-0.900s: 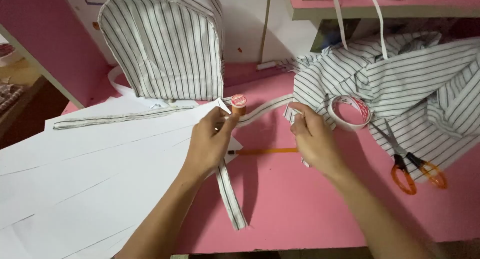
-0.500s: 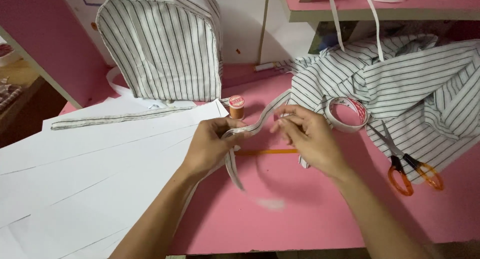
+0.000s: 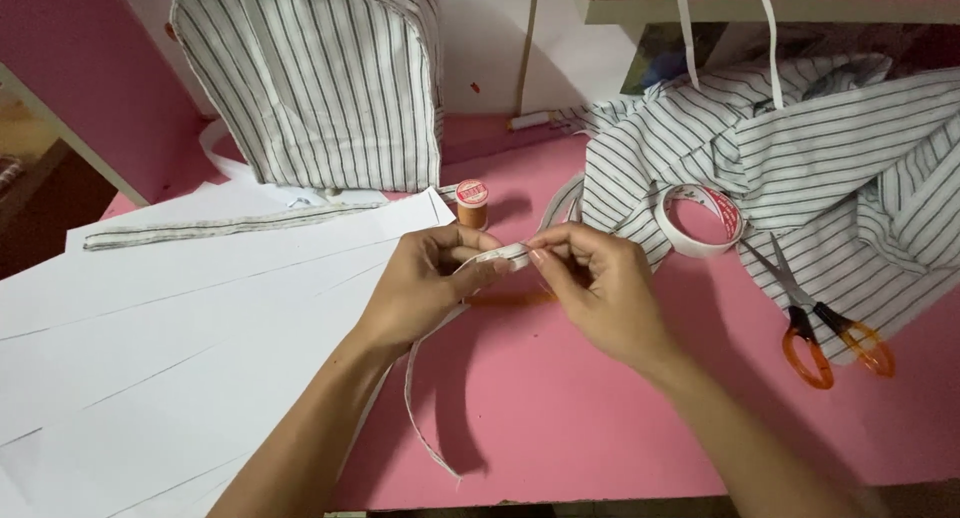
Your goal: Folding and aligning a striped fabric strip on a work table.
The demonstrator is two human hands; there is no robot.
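Observation:
My left hand (image 3: 425, 283) and my right hand (image 3: 600, 288) meet over the pink table (image 3: 560, 418), both pinching the same narrow striped fabric strip (image 3: 420, 408) at its upper part. The strip's loose end hangs down from my left hand and curls toward the table's front edge. An orange pencil-like stick (image 3: 510, 298) lies on the table just under my fingers. A small orange thread spool (image 3: 471, 204) stands upright just beyond my left hand.
White paper sheets (image 3: 170, 318) cover the left side, with another striped strip (image 3: 230, 224) on them. A striped fabric cover (image 3: 320, 78) stands at the back. Striped cloth (image 3: 850, 168), a tape roll (image 3: 700, 218) and orange-handled scissors (image 3: 825, 328) lie right.
My hands have come together and lifted the strip off the table; its lower part now dangles in a curl. The view has shifted slightly closer.

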